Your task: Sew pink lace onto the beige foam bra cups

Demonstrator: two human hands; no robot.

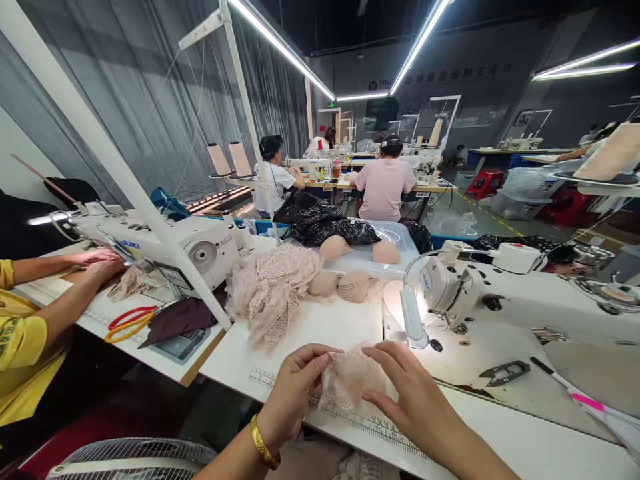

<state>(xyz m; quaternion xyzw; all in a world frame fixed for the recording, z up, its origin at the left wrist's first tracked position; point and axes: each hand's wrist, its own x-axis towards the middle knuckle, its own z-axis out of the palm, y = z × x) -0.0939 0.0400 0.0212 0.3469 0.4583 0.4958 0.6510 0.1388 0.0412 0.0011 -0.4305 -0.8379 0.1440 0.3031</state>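
Note:
A small beige lace piece [350,383] lies on the white table [340,327] at its near edge, over a printed ruler strip. My left hand [295,393], with a gold bangle on the wrist, pinches the lace's left edge between thumb and fingers. Resting on the right side of the lace, my right hand [413,393] has its fingers stretched out. The white sewing machine [480,287] stands just right of my hands, its lamp lit.
A heap of beige lace [273,287] and several bra cups [345,283] lie further back. Thread snips [505,373] rest right of the needle. At left a co-worker in yellow [30,320] sews at another machine [165,243]. Other people sit beyond. A fan [130,460] stands below.

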